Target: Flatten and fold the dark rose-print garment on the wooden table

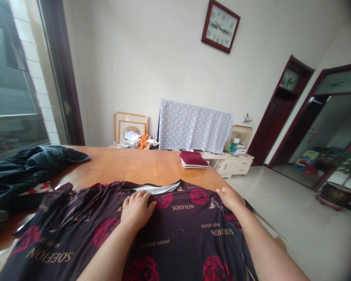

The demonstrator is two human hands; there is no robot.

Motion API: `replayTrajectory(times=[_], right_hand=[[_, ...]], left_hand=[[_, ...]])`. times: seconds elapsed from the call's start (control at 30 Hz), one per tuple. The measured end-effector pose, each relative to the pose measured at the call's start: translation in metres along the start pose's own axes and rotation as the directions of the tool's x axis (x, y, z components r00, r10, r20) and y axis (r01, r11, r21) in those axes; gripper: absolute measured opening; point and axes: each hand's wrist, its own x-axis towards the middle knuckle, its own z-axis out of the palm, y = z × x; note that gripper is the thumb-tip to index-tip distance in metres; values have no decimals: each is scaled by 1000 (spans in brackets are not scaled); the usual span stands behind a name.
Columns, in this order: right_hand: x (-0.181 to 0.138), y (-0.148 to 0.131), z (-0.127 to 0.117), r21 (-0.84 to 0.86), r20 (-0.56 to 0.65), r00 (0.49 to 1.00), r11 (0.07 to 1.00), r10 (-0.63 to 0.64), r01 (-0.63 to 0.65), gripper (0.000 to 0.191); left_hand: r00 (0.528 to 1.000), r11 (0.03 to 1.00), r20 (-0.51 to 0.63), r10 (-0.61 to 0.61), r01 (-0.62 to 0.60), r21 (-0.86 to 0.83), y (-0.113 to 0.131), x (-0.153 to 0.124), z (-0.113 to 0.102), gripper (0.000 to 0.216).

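Observation:
A dark printed shirt with red round motifs and gold lettering lies spread over the near part of the wooden table. My left hand rests on it beside the neckline, fingers apart and lying on the cloth, thumb out to the right. At the shirt's right shoulder, my right hand has its fingers closed on the edge of the fabric. The pale inside of the collar shows between the two hands. The shirt's left side is bunched into folds, and its lower part runs out of view.
Dark clothes lie heaped at the table's left. A folded stack of maroon cloth sits near the far right edge of the wooden table. Beyond stand a white cabinet, a dotted cover and a potted plant.

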Motion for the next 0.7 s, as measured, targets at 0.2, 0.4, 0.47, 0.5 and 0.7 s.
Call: replayTrajectory(times=[0.2, 0.4, 0.47, 0.5, 0.7], right_hand=[[-2, 0, -5, -51, -20, 995, 994, 96, -97, 28], [-24, -50, -21, 127, -120, 989, 987, -88, 103, 31], [-35, -81, -30, 299, -137, 971, 927, -196, 229, 37], [-44, -98, -37, 388, -162, 958, 877, -236, 282, 41], [-146, -202, -109, 960, -77, 759, 158, -646, 232, 28]], left_hand=[[1000, 1000, 5, -4, 4, -9, 0, -1, -1, 47], [1000, 999, 3, -27, 27, -36, 1, -1, -1, 46], [999, 998, -12, -41, 40, -53, 2, -2, -1, 48], [999, 997, -21, -46, 44, -62, 3, -3, -2, 48], [998, 994, 7, -67, 67, -89, 10, -8, -16, 46]])
